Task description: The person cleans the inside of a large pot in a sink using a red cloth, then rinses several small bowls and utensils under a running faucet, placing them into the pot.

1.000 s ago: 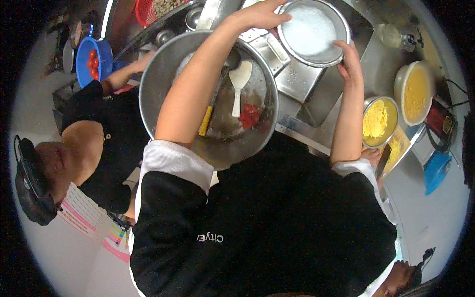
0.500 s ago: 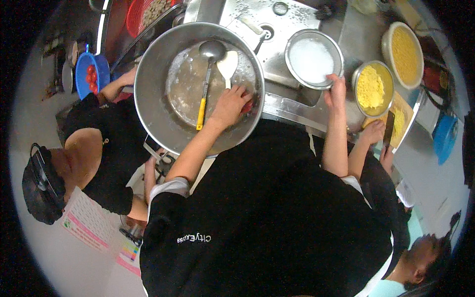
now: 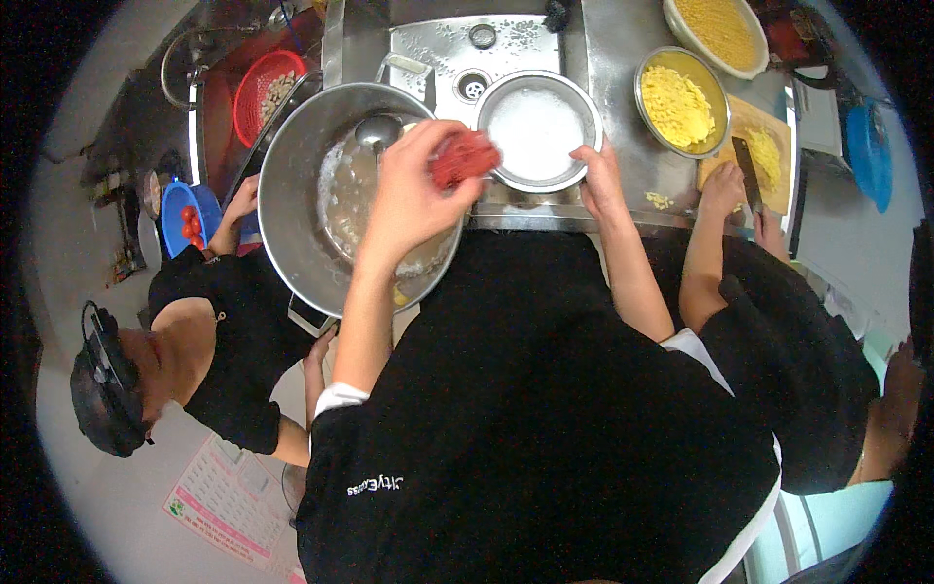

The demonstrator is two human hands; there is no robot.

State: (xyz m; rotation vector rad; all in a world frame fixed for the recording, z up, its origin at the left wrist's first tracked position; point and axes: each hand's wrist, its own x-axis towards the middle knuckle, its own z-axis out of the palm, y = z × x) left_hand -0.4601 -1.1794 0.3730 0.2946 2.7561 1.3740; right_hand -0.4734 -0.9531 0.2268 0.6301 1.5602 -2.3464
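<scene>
My left hand (image 3: 404, 200) is raised over the right side of a big steel pot (image 3: 282, 200), closed around a red scrubbing pad (image 3: 463, 159) blurred by motion. The pad is close to the left rim of a metal bowl (image 3: 590, 125) that holds white foamy liquid. My right hand (image 3: 598, 182) grips the bowl's right rim, thumb on top. Inside the pot, cloudy liquid surrounds a ladle (image 3: 376, 132). My left hand and forearm hide most of the ladle's handle and nearly all of a white spatula.
Behind the bowl lies a steel sink (image 3: 438, 39). To the right are a bowl of yellow shreds (image 3: 676, 107), a larger yellow-filled bowl (image 3: 720, 34) and a co-worker's knife (image 3: 748, 175) on a cutting board (image 3: 776, 119). Another person stands left, near a blue basin of tomatoes (image 3: 175, 209).
My left hand has come up out of the pot with the red scrubbing pad and moved toward the bowl. The bowl, in my right hand, is closer to the pot. The view has shifted.
</scene>
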